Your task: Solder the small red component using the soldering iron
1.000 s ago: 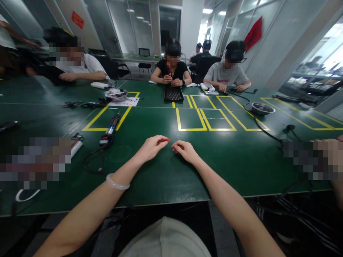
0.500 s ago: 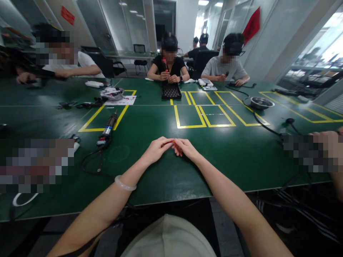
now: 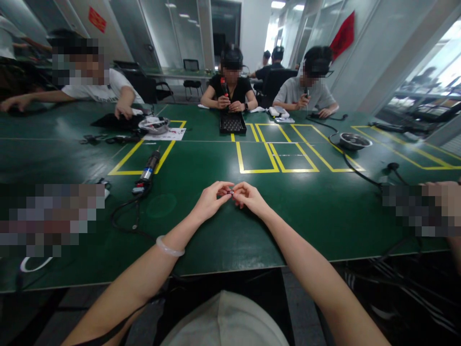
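Above the near part of one green table [image 3: 230, 240], two bare hands meet in front of the person. Thumb and forefinger of the left hand [image 3: 214, 199] pinch one small item [image 3: 231, 192], and thumb and forefinger of the right hand [image 3: 251, 199] pinch it from the other side. It sits between the two sets of fingertips, raised off the tabletop, too small to identify. The remaining fingers curl; how tightly they press together cannot be told. One pale bracelet [image 3: 170, 247] circles the left wrist.

To the left of the hands lies one corded tool [image 3: 147, 170] with a blue band, its tip pointing away. Farther off stand one black tray [image 3: 233, 131] and, to the right, one metal bowl [image 3: 355, 146]. Three co-workers sit across the table: one in white [image 3: 117, 86], one in black [image 3: 230, 92] holding one red-and-black tool [image 3: 224, 86] over the tray, and one in grey [image 3: 298, 91]. A fourth person's hand [image 3: 444, 204] shows at the right edge. Two red hangings, one left [image 3: 97, 19] and one right [image 3: 343, 36], mark the walls.
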Available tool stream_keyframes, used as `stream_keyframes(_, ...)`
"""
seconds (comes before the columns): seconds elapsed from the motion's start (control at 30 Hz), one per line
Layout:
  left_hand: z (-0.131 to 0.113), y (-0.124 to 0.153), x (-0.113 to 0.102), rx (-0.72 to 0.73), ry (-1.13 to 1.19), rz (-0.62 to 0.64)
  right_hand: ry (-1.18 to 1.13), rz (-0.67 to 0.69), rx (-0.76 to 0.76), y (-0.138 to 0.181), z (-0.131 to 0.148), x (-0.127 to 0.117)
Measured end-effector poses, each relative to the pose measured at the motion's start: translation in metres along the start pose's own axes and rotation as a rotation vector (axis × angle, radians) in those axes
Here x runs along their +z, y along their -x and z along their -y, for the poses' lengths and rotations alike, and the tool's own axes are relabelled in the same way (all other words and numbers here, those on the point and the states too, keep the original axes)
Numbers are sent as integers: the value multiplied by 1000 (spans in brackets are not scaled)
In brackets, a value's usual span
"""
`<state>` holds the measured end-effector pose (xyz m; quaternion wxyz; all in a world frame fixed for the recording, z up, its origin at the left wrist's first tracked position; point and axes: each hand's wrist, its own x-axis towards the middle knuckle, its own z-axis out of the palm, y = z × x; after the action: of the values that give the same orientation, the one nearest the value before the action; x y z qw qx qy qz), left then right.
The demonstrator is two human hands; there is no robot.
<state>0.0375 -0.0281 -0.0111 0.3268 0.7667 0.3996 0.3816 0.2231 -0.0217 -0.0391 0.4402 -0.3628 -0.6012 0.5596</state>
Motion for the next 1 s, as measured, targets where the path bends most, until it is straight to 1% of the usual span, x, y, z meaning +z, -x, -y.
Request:
stream_keyframes(0.17, 3, 1, 0, -4, 5, 6, 23, 17, -23, 0, -1, -1)
stream_keyframes(0.27, 6, 0, -4, -12, -13, 7, 47, 11, -27, 0, -1, -2)
stream_keyframes(0.4, 6, -3, -17, -66, -20, -63, 71, -14, -17, -1, -1, -3)
stream_keyframes(0.47, 0, -1, -25, -113, 19, -97, 77, -24, -8, -1, -1, -3)
stream_keyframes(0.53, -9, 8, -37, -152, 83, -121, 79, -27, -2, -1, -1, -4)
stream_keyframes(0.63, -22, 38, -62, -223, 171, -137, 80, -29, -5, -1, -1, -4)
stream_keyframes(0.7, -27, 69, -83, -306, 194, -149, 82, -29, -8, -1, 0, -4)
stream_keyframes(0.77, -25, 102, -105, -407, 192, -149, 84, -26, -9, -1, -1, -3)
stream_keyframes(0.83, -18, 133, -127, -505, 136, -165, 89, -24, -9, -1, -1, -2)
stream_keyframes(0.9, -9, 157, -146, -574, 37, -191, 99, -22, -11, -1, -2, -2)
stream_keyframes(0.97, -3, 169, -162, -611, -76, -236, 107, -22, -10, -1, -2, -2)
stream_keyframes(1.0, 0, 171, -168, -617, -145, -259, 109, -21, -8, -1, -2, -2)
